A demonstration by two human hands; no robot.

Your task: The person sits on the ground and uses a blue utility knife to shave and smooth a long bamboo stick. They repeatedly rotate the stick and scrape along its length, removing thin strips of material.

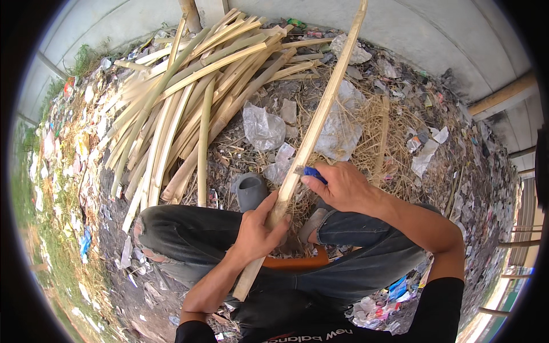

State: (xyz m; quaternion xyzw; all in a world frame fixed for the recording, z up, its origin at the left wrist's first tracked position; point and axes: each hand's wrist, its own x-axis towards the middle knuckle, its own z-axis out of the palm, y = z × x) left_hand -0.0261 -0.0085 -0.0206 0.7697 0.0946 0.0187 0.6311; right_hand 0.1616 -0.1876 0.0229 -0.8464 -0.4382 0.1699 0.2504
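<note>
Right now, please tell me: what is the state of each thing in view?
Left hand: closed on the long strip near its lower end.
Long strip: slanted, held up.
Right hand: closed on the blue-handled tool.
Blue-handled tool: blade at the strip.
Strip pile: loosely heaped.
Clear plastic bag: crumpled.
Grey hollow object: open; contents unclear.

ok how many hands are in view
2: the left hand grips the bamboo strip low down; the right hand holds a blue-handled blade against it.
</note>
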